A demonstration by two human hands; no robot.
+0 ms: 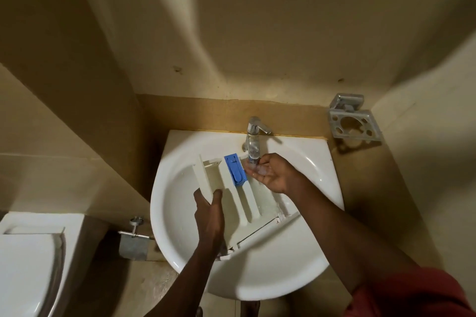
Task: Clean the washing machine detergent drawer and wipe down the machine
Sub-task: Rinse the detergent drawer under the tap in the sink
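- While water (253, 150) is running from the tap (253, 128) at the back edge of the sink (180, 239), the detergent drawer (263, 198) is lying tilted inside the sink's bowl, its front panel pointing toward the sink's near rim.
- The left grip (208, 211) is clamping the drawer's left wall over the sink's left half, thumb inside and fingers outside.
- The right grip (270, 175) is lying released, palm up and loosely cupped, catching the stream toward the sink's back.
- The blue insert (235, 168) is sitting at the drawer's far end, just beside the right grip, near the sink's back edge.
- A metal holder (353, 126) is hanging on the wall just right of the sink's back corner.
- A paper holder (134, 242) is jutting out below the sink's left side, and a toilet (25, 265) is standing well left of the sink.
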